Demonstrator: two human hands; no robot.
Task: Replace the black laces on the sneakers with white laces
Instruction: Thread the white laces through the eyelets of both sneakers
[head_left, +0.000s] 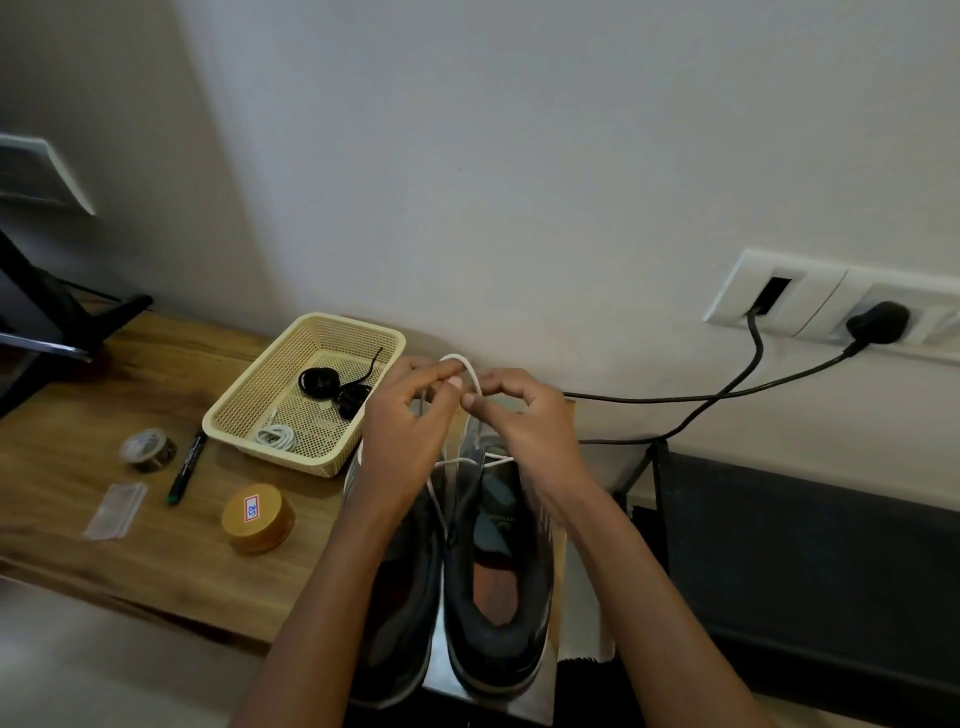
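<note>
Two grips busy: left grip (405, 431), right grip (535, 426) each pinching white lace (467, 366) over sneakers (498, 639); basket (291, 452) at sneakers' 10 o'clock.

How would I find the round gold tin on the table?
Start at the brown wooden table. Just on the near side of the cream plastic mesh basket sits the round gold tin. Only it carries a white, red-edged sticker on its lid.

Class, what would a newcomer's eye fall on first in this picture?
At the centre, the left hand and right hand pinch a looped white lace above a pair of dark sneakers. To their left, a cream basket on the wooden table holds coiled black laces.
</note>
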